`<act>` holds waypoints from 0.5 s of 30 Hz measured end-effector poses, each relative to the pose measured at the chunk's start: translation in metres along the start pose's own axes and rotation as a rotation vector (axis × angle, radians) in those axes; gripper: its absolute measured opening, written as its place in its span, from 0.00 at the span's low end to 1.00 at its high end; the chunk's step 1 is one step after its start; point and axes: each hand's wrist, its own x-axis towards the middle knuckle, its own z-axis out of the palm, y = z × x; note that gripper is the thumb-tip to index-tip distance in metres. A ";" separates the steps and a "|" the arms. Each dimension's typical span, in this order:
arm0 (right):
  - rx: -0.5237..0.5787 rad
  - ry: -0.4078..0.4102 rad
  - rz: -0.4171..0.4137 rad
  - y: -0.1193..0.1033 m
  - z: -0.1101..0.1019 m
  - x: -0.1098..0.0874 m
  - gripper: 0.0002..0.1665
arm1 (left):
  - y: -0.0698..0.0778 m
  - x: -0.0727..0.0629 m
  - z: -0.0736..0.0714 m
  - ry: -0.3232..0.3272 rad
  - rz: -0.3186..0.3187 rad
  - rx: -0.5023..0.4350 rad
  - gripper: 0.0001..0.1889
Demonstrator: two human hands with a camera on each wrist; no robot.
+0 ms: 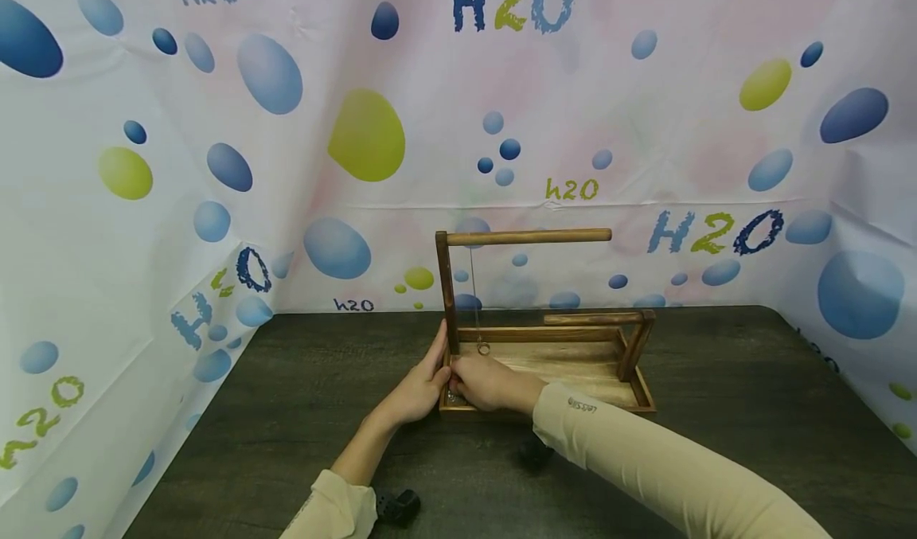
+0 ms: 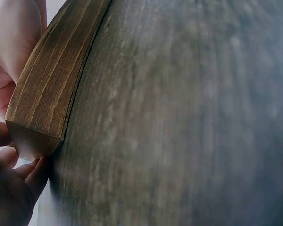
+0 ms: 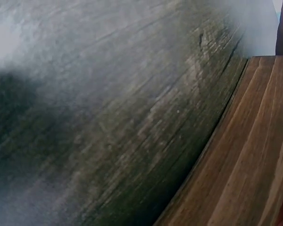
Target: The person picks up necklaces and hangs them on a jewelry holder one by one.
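A wooden jewelry stand (image 1: 641,396) has a shallow tray, a tall post with a long top bar and a lower bar at right. My left hand (image 1: 415,392) lies along the tray's left side, fingers outside and thumb over the wall, gripping it; the left wrist view shows its fingers (image 2: 35,176) against the corner. My right hand (image 1: 487,381) reaches into the tray's front left corner, fingers curled down. Small shiny jewelry (image 1: 452,398) shows at its fingertips, mostly hidden. From the tall bar hangs a thin chain (image 1: 473,284) with a ring pendant (image 1: 483,349).
The stand rests on a dark wood-grain table (image 1: 344,364). A white backdrop (image 1: 430,61) with blue and green spots rises behind and at both sides. Below the sleeves, black wrist devices (image 1: 399,507) show in the head view.
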 end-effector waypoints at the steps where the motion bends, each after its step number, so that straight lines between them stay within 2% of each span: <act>1: 0.003 -0.002 0.004 0.000 0.000 0.000 0.20 | 0.000 0.000 0.000 0.000 -0.003 0.002 0.41; 8: 0.037 0.016 0.037 -0.001 -0.008 -0.003 0.13 | -0.001 0.001 0.000 0.016 0.019 0.025 0.40; 15: 0.054 0.011 0.053 -0.001 -0.020 -0.008 0.09 | -0.002 0.000 0.000 0.008 0.013 0.031 0.41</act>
